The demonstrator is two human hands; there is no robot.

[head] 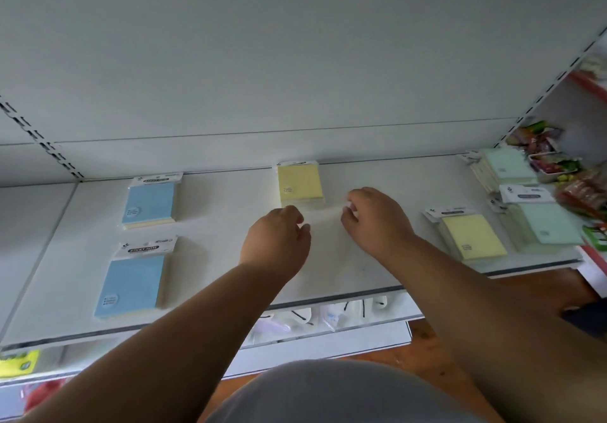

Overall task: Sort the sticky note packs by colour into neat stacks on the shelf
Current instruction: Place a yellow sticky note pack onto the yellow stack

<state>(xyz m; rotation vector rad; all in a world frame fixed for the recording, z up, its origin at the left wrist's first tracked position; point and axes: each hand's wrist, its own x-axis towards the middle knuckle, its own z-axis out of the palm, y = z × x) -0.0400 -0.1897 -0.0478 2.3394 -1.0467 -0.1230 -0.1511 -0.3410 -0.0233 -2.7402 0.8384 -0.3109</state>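
Observation:
On the white shelf [345,258] lie two blue sticky note packs on the left, one at the back [149,204] and one near the front [131,283]. A yellow pack [299,183] rests at the back middle. Another yellow stack [469,235] lies to the right, with green stacks behind it [505,166] and beside it [545,222]. My left hand [279,242] and my right hand [374,215] hover just in front of the middle yellow pack, fingers loosely curled, with nothing in them.
Colourful snack packets [542,146] and a small tray crowd the neighbouring bay at the right. Below the shelf's front edge hang white packaged goods [328,317], and a yellow item [19,362] sits on the lower left. A slotted upright [39,140] marks the shelf's left end.

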